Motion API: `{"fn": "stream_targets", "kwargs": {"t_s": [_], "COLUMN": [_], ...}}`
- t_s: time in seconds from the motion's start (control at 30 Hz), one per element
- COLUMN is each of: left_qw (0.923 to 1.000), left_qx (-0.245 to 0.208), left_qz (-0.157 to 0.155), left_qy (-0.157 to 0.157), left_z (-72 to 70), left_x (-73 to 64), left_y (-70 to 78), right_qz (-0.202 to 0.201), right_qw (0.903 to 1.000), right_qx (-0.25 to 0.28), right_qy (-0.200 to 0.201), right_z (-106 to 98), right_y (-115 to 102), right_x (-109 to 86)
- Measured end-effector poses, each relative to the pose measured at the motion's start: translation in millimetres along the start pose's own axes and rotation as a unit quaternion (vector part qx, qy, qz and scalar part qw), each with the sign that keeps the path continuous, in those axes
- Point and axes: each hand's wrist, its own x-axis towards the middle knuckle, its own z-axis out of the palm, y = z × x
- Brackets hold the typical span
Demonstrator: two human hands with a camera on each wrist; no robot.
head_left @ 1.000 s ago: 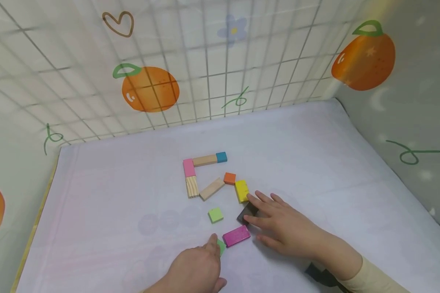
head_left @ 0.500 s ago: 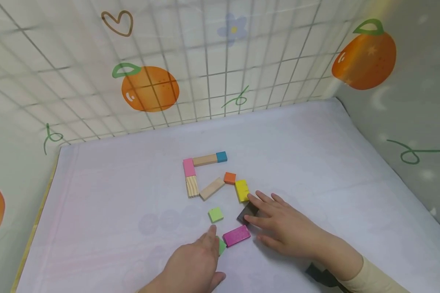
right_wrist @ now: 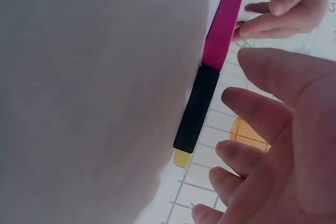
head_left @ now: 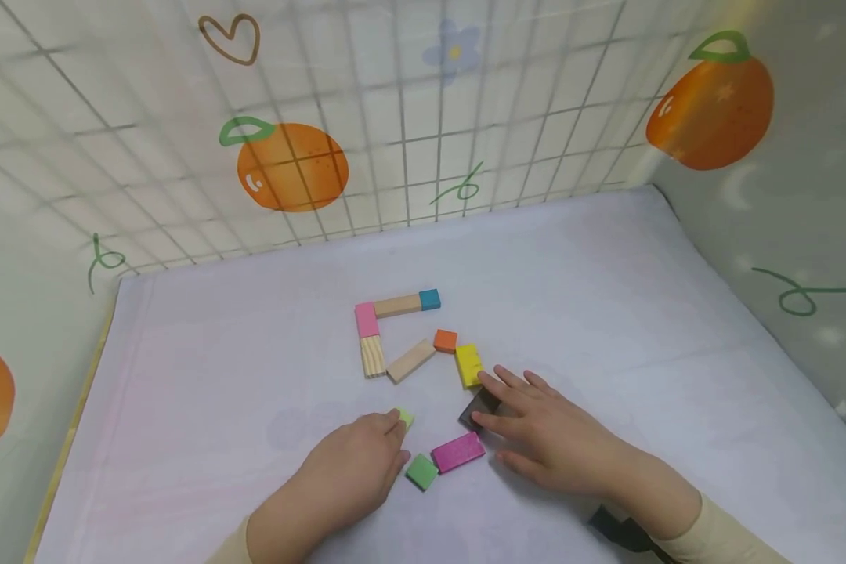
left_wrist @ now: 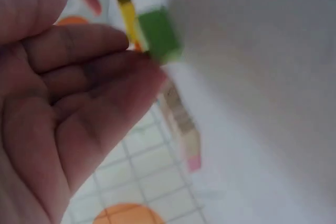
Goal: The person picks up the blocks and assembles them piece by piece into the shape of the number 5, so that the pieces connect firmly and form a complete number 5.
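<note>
The fingertips of my left hand [head_left: 356, 462] rest on a light green block [head_left: 406, 418] in the head view, partly covering it. Its fingers are extended, with the thumb apart from them in the left wrist view. Just right of that thumb lies a darker green block [head_left: 421, 472], its corner against a magenta block [head_left: 458, 453]. My right hand [head_left: 546, 435] is spread, its fingertips over a black block [head_left: 478, 409] and at the lower edge of a yellow block [head_left: 468, 366]. The right wrist view shows that black block [right_wrist: 197, 109] end to end with the magenta one.
Farther back an orange block [head_left: 446, 341] and a plain wooden block [head_left: 411, 361] continue the row. It joins a striped wooden block [head_left: 373, 356], a pink block [head_left: 366, 319], another wooden block [head_left: 398, 305] and a blue block [head_left: 430, 299]. Printed curtains surround the white tabletop [head_left: 571, 282].
My left hand has left the darker green block, uncovering it, and moved up and left onto the light green block, which has shifted slightly left. My right hand stays in place.
</note>
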Motion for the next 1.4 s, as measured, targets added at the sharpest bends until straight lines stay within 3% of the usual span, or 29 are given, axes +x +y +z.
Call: {"fn": "stream_targets", "kwargs": {"t_s": [0.3, 0.43, 0.63, 0.77, 0.87, 0.93, 1.07, 1.23, 1.4], "left_qw": [0.9992, 0.9983, 0.9969, 0.9972, 0.9978, 0.9992, 0.9993, 0.9989, 0.9983], "left_qx": [-0.007, -0.024, -0.066, -0.037, -0.015, -0.011, -0.009, 0.006, 0.016], "left_qz": [0.002, -0.003, -0.015, -0.04, -0.051, -0.035, 0.027, 0.045, 0.053], "left_qy": [0.04, 0.053, 0.041, 0.05, 0.04, 0.017, -0.024, -0.009, 0.019], "left_z": [-13.9, -11.1, -0.3, 2.0, 2.7, 4.9, 16.2, 31.1, 35.7], "left_x": [-6.6, -0.4, 4.7, 1.3, -13.0, -25.2, -41.3, -43.3, -44.1], "left_y": [-11.8, -19.6, -26.9, -25.0, -22.3, -21.3, -21.7, -16.6, -7.6], "right_qz": [-0.003, 0.001, 0.001, -0.002, -0.008, -0.008, 0.0, -0.009, -0.017], "right_qw": [1.0, 1.0, 0.9999, 1.0, 0.9999, 1.0, 1.0, 0.9999, 0.9997], "right_qx": [-0.001, 0.003, 0.006, 0.006, 0.006, 0.001, -0.008, 0.003, 0.002], "right_qy": [-0.003, -0.005, -0.008, -0.004, 0.001, 0.004, 0.006, 0.01, 0.015], "right_z": [-2, -3, -4, -4, -5, -5, -7, -7, -6], "right_y": [0, -1, -1, -2, -3, -3, -2, -3, -5], "right_x": [0.4, 0.1, -0.3, -0.2, 0.8, 0.9, -1.0, 1.3, 3.7]}}
